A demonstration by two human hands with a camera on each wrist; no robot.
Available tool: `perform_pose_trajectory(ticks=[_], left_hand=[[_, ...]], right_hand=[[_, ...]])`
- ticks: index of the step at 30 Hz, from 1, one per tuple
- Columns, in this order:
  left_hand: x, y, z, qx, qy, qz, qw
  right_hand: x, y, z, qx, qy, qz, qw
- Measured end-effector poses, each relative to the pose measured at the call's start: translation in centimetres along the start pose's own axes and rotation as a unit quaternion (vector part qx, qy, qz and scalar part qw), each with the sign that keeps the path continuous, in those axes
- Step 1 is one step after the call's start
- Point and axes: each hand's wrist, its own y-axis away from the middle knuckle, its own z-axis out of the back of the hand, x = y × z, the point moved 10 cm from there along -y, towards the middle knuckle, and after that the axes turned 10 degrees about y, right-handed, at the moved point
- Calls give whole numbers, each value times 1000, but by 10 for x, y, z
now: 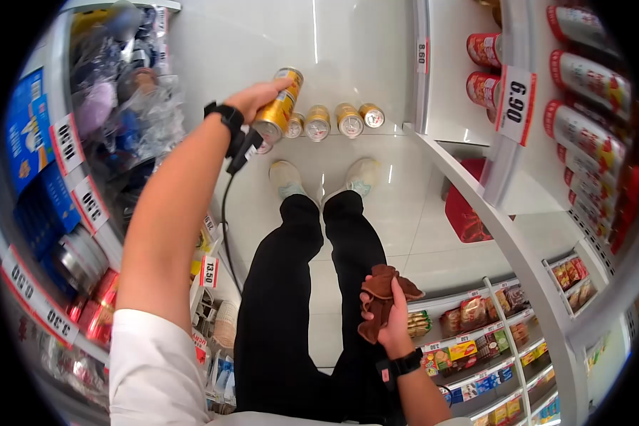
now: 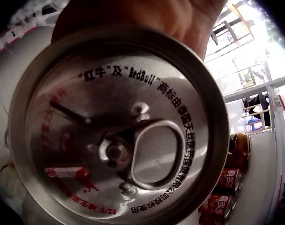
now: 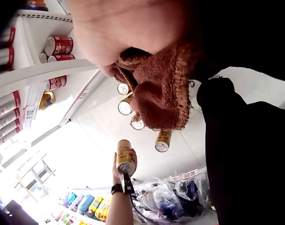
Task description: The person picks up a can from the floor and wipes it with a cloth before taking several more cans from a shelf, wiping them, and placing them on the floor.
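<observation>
My left hand [image 1: 254, 99] grips a gold drink can [image 1: 282, 101], raised and tilted with its lid toward me. In the left wrist view, the silver lid [image 2: 114, 93] fills most of the frame, its pull tab [image 2: 159, 154] flat and "RedBull" printed on it. Several matching gold cans [image 1: 318, 121] stand in a row on the pale glossy floor, beside the raised one. Bunched in my right hand [image 1: 396, 319] is a brown cloth [image 1: 381, 291], held over my right thigh, thumb on top. The right wrist view shows its fuzzy texture [image 3: 161, 89] up close.
Shelves with price tags line both sides. Red and silver cans [image 1: 589, 78] fill the right shelf, and plastic-wrapped goods [image 1: 142, 106] crowd the left. A white shelf edge [image 1: 490, 206] runs near my right side. A red object [image 1: 467, 206] lies under it. My shoes [image 1: 285, 177] face the row.
</observation>
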Motion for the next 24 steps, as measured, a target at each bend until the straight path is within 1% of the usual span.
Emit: perform_pose_trajectory(ticks=[1, 2, 3, 4, 5, 7, 8, 10, 11, 13, 15, 16, 18, 20, 22, 23, 24], left_hand=[[-2, -24, 11, -43, -61, 3, 997], [-3, -46, 20, -84, -132, 11, 988], [-7, -63, 28, -125, -204, 17, 971], [-20, -72, 30, -149, -338, -3, 929], [-25, -79, 25, -136, -435, -11, 890], [-21, -106, 25, -135, -552, -2, 823], [-14, -116, 27, -131, -554, 1, 822], [-13, -121, 34, -183, -668, 1, 722], [-11, -123, 37, -181, -668, 1, 721], [-5, -123, 39, -169, -701, 43, 691], [-2, -132, 41, -166, -708, 51, 684], [0, -137, 43, -165, -713, 59, 678], [0, -146, 45, -152, -714, 67, 680], [-1, -152, 47, -141, -714, 75, 682], [7, -159, 48, -117, -724, 103, 672], [8, -161, 49, -117, -725, 102, 671], [9, -166, 49, -116, -736, 93, 660]], right_hand=[[2, -6, 4, -5, -5, -5, 1000], [6, -9, 3, 8, -31, -11, 999], [9, -10, -1, 23, -58, -16, 998], [11, -8, 2, 9, -59, -18, 998], [13, -5, 2, 5, -64, -22, 998], [21, -3, -4, 27, -87, -26, 995], [23, -1, -7, 30, -98, -29, 994], [30, 6, -18, 26, -113, -25, 993], [33, 9, -21, 25, -123, -19, 992], [33, 10, -25, 35, -106, -21, 994], [39, 8, -33, 44, -67, -13, 997], [41, 8, -35, 42, -69, -13, 997], [41, 7, -36, 23, -52, -22, 998], [43, 4, -39, 24, -39, -21, 999], [44, 5, -41, 25, -25, -20, 999], [46, 5, -43, 30, -12, -18, 999], [47, 5, -45, 34, 1, -16, 999]])
